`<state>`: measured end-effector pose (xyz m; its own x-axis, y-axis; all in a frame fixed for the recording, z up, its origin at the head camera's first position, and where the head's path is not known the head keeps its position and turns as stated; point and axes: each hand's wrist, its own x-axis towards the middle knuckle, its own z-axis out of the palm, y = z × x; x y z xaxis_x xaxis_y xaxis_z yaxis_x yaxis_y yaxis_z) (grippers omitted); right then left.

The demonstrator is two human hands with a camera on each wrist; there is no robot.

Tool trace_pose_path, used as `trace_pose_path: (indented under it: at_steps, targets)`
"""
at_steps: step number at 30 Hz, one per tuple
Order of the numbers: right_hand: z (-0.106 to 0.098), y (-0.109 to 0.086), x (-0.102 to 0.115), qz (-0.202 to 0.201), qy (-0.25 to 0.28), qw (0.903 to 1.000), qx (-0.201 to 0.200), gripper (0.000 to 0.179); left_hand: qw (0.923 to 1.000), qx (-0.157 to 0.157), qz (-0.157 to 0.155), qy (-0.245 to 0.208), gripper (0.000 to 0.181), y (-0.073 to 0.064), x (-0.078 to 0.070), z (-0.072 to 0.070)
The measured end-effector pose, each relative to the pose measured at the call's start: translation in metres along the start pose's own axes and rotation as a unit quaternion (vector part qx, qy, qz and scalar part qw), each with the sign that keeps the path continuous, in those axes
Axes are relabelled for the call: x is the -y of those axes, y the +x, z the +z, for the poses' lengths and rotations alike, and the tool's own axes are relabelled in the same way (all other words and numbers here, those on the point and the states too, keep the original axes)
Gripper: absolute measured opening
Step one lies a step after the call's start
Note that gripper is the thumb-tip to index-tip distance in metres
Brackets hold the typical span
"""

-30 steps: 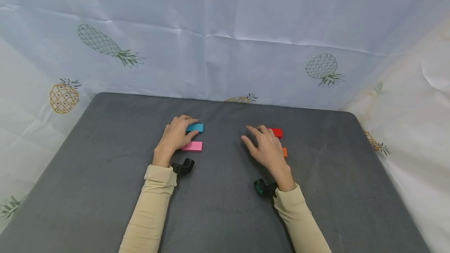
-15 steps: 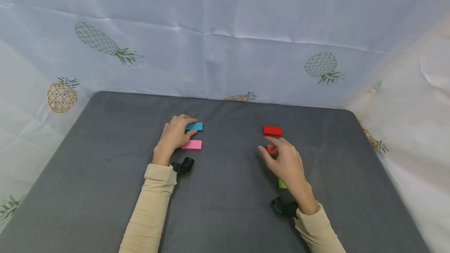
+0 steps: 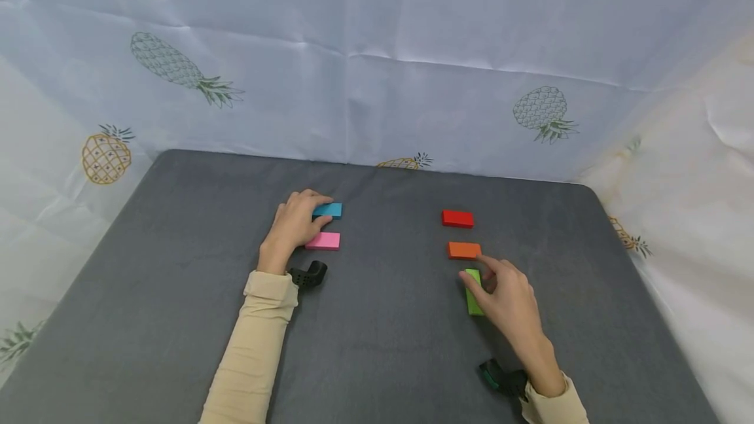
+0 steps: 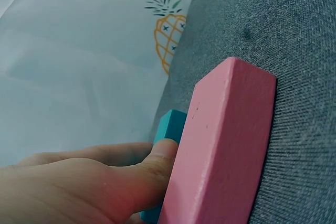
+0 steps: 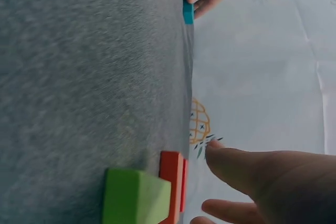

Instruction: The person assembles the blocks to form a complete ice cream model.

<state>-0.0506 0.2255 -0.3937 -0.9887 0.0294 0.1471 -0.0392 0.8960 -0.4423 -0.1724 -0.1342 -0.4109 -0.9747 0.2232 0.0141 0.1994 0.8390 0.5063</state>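
Observation:
My left hand [image 3: 291, 222] grips a blue block [image 3: 331, 209] on the table, thumb on its near side and fingers on the far side. Just below the thumb lies a pink block [image 3: 323, 241], which fills much of the left wrist view. My right hand [image 3: 510, 293] hovers at a green block [image 3: 473, 298] with thumb and fingers spread apart, holding nothing; the hand partly covers the block in the head view. Beyond it lie an orange block [image 3: 463, 250], near the index fingertip, and a red block [image 3: 457, 218].
A dark grey cloth-covered table [image 3: 389, 319] bears all the blocks. Behind it hangs a pale curtain [image 3: 377, 103] printed with pineapples. Each wrist wears a black camera mount [image 3: 309, 274].
My right hand has moved back toward the near right, from over the red and orange blocks to the green block, uncovering the other two. The left hand has stayed at the blue block.

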Motion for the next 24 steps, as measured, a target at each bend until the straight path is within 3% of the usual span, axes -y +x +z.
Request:
trace_pose_path:
  at_steps: [11, 24]
  targets:
    - [-0.0013, -0.0054, -0.0056, 0.070, -0.006, 0.9931, 0.094, 0.053, 1.0000, 0.002, 0.001, 0.000, 0.043, 0.0004, 0.0008, -0.0011]
    - [0.0020, -0.0059, -0.0057, 0.078, -0.009, 0.9921, 0.098, 0.052, 0.9998, -0.013, 0.001, -0.011, 0.043, 0.0016, 0.0058, -0.0017]
